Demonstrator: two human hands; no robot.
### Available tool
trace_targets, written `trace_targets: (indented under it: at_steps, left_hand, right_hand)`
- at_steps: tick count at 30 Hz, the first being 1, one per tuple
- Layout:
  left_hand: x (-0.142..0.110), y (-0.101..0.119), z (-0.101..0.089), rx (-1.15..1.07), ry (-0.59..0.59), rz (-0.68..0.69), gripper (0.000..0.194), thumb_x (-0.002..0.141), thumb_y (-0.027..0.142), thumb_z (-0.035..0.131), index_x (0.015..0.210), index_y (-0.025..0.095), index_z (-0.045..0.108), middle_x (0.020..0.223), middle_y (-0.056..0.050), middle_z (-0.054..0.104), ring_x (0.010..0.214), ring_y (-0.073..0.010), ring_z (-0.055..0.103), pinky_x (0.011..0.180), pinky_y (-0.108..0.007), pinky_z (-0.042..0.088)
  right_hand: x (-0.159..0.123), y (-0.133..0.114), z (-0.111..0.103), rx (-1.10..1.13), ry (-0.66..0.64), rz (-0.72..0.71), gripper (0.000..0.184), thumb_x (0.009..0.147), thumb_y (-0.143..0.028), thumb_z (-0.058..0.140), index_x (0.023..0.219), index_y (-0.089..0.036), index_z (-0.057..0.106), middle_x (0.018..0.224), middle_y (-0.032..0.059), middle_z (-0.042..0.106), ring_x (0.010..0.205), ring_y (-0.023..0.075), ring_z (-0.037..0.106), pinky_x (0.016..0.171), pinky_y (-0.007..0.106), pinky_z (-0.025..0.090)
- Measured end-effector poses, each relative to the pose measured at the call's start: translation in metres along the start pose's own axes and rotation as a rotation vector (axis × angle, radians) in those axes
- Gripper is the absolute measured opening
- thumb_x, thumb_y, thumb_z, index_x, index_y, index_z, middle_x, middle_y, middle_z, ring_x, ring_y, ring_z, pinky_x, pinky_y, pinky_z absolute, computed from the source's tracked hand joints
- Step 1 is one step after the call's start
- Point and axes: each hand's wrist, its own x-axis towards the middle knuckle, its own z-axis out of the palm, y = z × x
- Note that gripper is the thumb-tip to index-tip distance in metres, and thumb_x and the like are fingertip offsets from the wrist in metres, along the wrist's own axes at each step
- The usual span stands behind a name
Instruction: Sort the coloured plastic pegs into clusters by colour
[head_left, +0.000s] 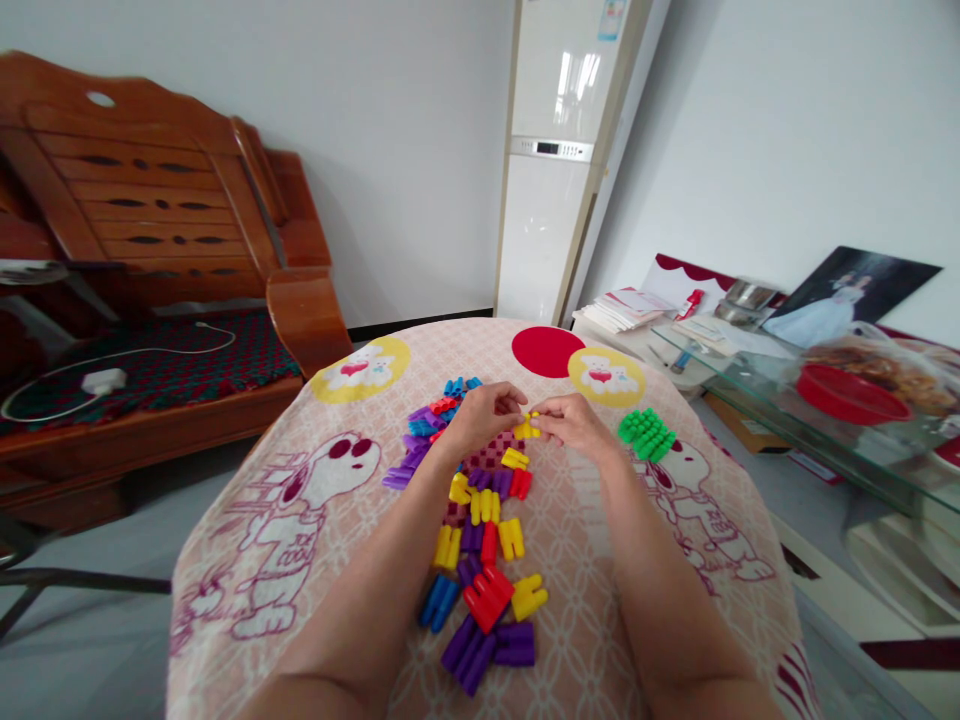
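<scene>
Over the far middle of the round table, my left hand (486,415) and my right hand (576,420) meet at yellow plastic building blocks (527,427). The fingertips of both hands pinch the yellow pieces from either side; whether these are one block or two joined ones I cannot tell. Below the hands lie loose yellow, red, purple and blue blocks, among them a red block (489,598) and a purple block (514,644). Blue and purple blocks (409,460) are heaped left of my left hand, partly hidden by it. Green blocks (646,434) sit grouped to the right of my right hand.
A patterned cloth covers the round table (300,620). To the right stands a glass shelf (780,400) with a red bowl (851,393), papers and a photo (847,300). A wooden bench (150,230) is at left, a white air conditioner (551,230) behind.
</scene>
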Motion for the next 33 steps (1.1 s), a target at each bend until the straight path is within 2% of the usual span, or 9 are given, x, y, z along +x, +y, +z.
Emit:
trace_targets:
  at_steps: [2,6,8,11,15,23,27,30,33]
  left_hand:
    - [0.000,0.000,-0.001,0.004,0.036,0.011,0.023,0.074,0.020,0.065,0.096,0.015,0.069,0.084,-0.005,0.073,0.078,-0.0167,0.068,0.072,-0.027,0.054]
    - [0.001,-0.007,-0.008,0.054,0.122,-0.027,0.020,0.077,0.023,0.064,0.094,0.015,0.070,0.083,-0.006,0.074,0.079,-0.0180,0.069,0.072,-0.028,0.055]
    - [0.001,-0.011,-0.011,0.053,0.148,-0.054,0.018,0.078,0.024,0.063,0.091,0.015,0.070,0.080,-0.005,0.074,0.076,-0.0180,0.069,0.069,-0.027,0.055]
    - [0.001,-0.015,-0.012,0.062,0.149,-0.071,0.017,0.077,0.024,0.063,0.090,0.015,0.071,0.079,-0.005,0.074,0.074,-0.0179,0.069,0.067,-0.027,0.054]
    - [0.001,-0.017,-0.010,0.095,0.133,-0.074,0.017,0.077,0.026,0.063,0.088,0.015,0.072,0.077,-0.005,0.074,0.072,-0.0176,0.068,0.065,-0.026,0.054]
    - [0.000,-0.013,-0.011,0.127,0.085,-0.092,0.020,0.079,0.030,0.062,0.088,0.015,0.073,0.075,-0.004,0.073,0.068,-0.0159,0.066,0.061,-0.024,0.050]
    - [-0.001,-0.015,-0.012,0.088,0.071,-0.099,0.022,0.078,0.032,0.062,0.088,0.015,0.072,0.073,-0.004,0.073,0.067,-0.0160,0.067,0.061,-0.024,0.051]
    - [0.000,-0.019,-0.014,0.057,0.079,-0.113,0.021,0.077,0.032,0.063,0.088,0.017,0.072,0.075,-0.004,0.073,0.067,-0.0161,0.067,0.061,-0.024,0.052]
    - [-0.001,-0.021,-0.018,0.031,0.098,-0.138,0.021,0.076,0.032,0.063,0.089,0.017,0.071,0.077,-0.004,0.074,0.068,-0.0167,0.068,0.062,-0.025,0.053]
  right_hand:
    - [-0.006,0.000,-0.020,0.058,0.087,0.039,0.027,0.076,-0.038,0.067,0.085,-0.013,0.072,0.056,-0.0013,0.063,0.044,0.0081,0.050,0.043,0.018,0.037]
    - [-0.018,0.003,-0.053,0.042,0.372,0.204,0.024,0.073,-0.037,0.072,0.078,-0.015,0.065,0.052,-0.0018,0.062,0.037,0.0088,0.050,0.034,0.017,0.034]
    - [-0.022,0.007,-0.061,-0.025,0.423,0.312,0.019,0.073,-0.031,0.073,0.074,-0.016,0.062,0.049,-0.0017,0.061,0.035,0.0105,0.052,0.032,0.017,0.034]
    - [-0.022,0.011,-0.060,-0.095,0.376,0.419,0.016,0.074,-0.021,0.073,0.067,-0.016,0.059,0.047,0.0000,0.061,0.038,0.0135,0.058,0.034,0.019,0.041]
    - [-0.016,0.015,-0.046,-0.128,0.289,0.504,0.022,0.073,-0.020,0.076,0.062,-0.017,0.057,0.044,-0.0003,0.060,0.042,0.0160,0.062,0.038,0.020,0.046]
    - [-0.004,0.023,-0.025,-0.269,0.245,0.528,0.030,0.070,-0.022,0.076,0.053,-0.020,0.052,0.038,-0.0015,0.055,0.043,0.0180,0.062,0.038,0.022,0.047]
    - [-0.008,0.023,-0.029,-0.120,0.185,0.533,0.033,0.064,-0.027,0.082,0.051,-0.021,0.052,0.040,-0.0003,0.057,0.044,0.0201,0.063,0.038,0.025,0.050]
    - [-0.010,0.032,-0.042,-0.065,0.270,0.463,0.025,0.070,-0.032,0.077,0.059,-0.020,0.058,0.047,0.0014,0.062,0.046,0.0198,0.064,0.040,0.026,0.051]
    - [-0.009,0.046,-0.052,-0.162,0.410,0.331,0.022,0.084,-0.034,0.060,0.068,-0.020,0.063,0.049,0.0032,0.062,0.047,0.0185,0.063,0.043,0.025,0.049]
